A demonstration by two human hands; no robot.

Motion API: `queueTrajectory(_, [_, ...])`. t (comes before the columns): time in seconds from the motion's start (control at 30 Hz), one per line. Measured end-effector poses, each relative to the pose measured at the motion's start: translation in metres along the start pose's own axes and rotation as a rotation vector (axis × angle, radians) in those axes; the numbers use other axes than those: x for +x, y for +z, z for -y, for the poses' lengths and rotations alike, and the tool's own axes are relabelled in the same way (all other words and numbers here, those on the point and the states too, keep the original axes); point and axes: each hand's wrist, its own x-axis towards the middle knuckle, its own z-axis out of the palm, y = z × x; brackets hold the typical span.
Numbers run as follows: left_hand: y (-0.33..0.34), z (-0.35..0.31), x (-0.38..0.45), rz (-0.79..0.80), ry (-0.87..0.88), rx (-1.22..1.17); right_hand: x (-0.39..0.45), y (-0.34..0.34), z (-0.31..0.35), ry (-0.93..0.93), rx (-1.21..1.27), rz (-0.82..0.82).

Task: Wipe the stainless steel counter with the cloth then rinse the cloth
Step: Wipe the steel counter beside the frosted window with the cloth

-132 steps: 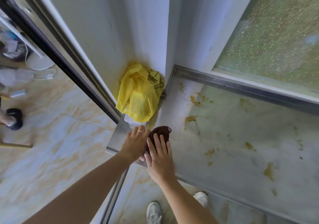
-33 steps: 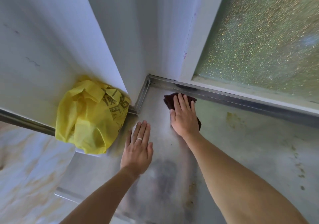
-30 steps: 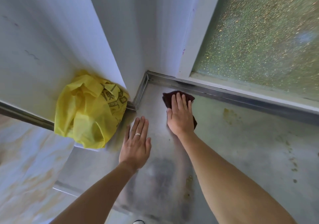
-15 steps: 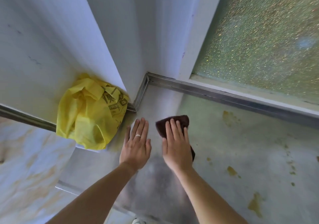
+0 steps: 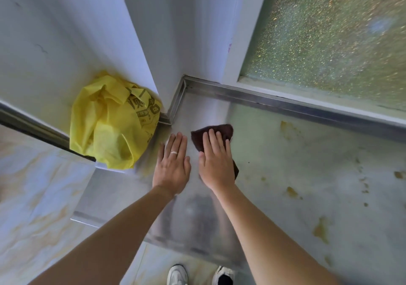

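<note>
So the right hand (image 5: 216,163) has its fingers (image 5: 212,140) laid out straight and close together, pressing flat down on a dark brown cloth (image 5: 216,132). The cloth sits on the steel tabletop (image 5: 197,214) near the back corner, poking out past the fingertips and a bit out from under the heel of the hand on the right side. No pinching going on, just a flat palm on top of it.

Left hand (image 5: 172,166) is right beside it, nearly touching, also flat on the bare metal with fingers straight and together, thumb out to the side. There's a silver ring (image 5: 174,152) on one finger.

Going outward: left of the left hand there's a crumpled yellow plastic bag (image 5: 112,122) with dark printing, stuffed against the white wall (image 5: 66,32) at the tabletop's left end. A raised metal lip (image 5: 285,103) runs along the back edge, and above that is a frosted textured window (image 5: 329,32).

The right part of the tabletop has a bunch of yellowish-brown stains (image 5: 320,229) scattered around, while the patch around the hands looks shinier. Down at the bottom you can see the toes of two white shoes (image 5: 176,274) on a marbled tile floor (image 5: 33,196).
</note>
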Motion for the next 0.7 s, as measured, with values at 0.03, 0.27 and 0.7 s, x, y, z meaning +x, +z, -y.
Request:
queueTrajectory(0.03, [0.000,-0.001,-0.003,0.006,-0.015,-0.004,-0.029,0.001,0.011,0.003,0.018,0.015])
queueTrajectory(0.27, [-0.005,-0.010,-0.066,-0.003,-0.057,-0.042,-0.152,0.005,0.039,-0.115,-0.013,0.032])
queueTrajectory(0.7, [0.008,-0.021,-0.087,0.053,-0.004,0.005,-0.161,-0.047,-0.140,0.276,-0.070,-0.422])
